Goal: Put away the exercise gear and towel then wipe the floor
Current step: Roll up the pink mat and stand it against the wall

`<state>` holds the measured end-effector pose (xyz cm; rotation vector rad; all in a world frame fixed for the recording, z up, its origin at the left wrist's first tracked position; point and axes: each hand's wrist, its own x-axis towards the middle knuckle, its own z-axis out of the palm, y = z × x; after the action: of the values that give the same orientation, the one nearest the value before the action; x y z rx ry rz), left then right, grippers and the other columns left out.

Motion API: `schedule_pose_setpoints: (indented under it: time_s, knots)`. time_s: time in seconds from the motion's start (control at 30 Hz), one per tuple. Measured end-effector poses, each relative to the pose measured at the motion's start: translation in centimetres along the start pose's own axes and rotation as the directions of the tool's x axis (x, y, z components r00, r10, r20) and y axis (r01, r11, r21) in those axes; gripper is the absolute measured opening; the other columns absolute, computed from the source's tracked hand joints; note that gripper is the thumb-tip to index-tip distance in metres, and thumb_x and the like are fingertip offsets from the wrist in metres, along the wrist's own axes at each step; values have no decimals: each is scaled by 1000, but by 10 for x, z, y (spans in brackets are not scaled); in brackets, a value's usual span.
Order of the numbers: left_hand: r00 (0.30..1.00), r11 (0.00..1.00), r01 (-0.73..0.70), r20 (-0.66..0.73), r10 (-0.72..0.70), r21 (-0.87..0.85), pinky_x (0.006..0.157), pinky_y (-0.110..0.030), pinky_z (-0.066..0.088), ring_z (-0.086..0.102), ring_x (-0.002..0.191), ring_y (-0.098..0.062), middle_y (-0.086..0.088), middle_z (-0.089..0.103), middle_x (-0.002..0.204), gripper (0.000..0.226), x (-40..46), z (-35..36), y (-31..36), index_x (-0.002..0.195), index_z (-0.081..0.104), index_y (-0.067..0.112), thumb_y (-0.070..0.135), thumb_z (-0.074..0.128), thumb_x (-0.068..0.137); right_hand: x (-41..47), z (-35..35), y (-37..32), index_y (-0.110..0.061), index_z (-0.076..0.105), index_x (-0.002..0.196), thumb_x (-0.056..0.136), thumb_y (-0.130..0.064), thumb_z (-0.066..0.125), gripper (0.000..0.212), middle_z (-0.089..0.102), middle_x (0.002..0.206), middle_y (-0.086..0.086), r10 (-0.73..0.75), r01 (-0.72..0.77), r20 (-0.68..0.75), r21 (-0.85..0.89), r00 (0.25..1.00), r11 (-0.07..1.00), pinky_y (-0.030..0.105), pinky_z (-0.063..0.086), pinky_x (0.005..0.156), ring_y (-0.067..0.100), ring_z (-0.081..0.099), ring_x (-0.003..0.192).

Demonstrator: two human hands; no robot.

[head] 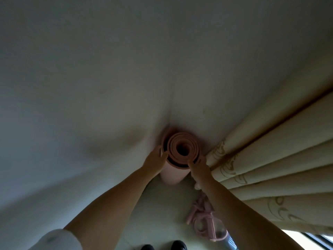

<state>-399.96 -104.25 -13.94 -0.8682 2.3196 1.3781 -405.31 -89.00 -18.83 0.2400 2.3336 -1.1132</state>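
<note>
A rolled pink exercise mat (180,150) stands upright on its end in the corner of the room, seen from above with its spiral end facing me. My left hand (155,162) grips the roll's left rim. My right hand (198,166) holds the right rim, its fingers curled over the edge. On the floor to the right, under my right forearm, lies a pink skipping rope (203,221) in a loose bundle. No towel is in view.
White walls (90,105) meet in the corner behind the mat. Cream curtains (270,168) with a gold pattern hang at the right, touching the mat's side. The pale floor (158,213) shows below, with my dark shoes (178,245) at the bottom edge.
</note>
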Motion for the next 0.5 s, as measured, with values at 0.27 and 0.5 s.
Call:
schedule_pose_setpoints:
  time_s: [0.27, 0.5]
  knots:
    - [935, 873, -290, -77, 346, 392, 108, -31, 29, 35, 134, -23, -8, 36, 147, 48, -124, -55, 59, 147, 26, 17, 31, 35, 102, -98, -74, -82, -17, 32, 146, 99, -40, 36, 52, 33, 151, 8, -562, 477, 89, -647, 822, 595, 39, 25, 114, 24, 30, 139]
    - [827, 684, -146, -291, 481, 714, 111, -35, 26, 32, 135, -20, -2, 33, 149, 54, -190, -76, 67, 149, 19, 21, 40, 30, 100, -167, -96, -126, -25, 14, 152, 97, -50, 9, 61, 6, 161, 2, -674, 593, 314, -772, 668, 228, 56, 0, 115, 22, -1, 148]
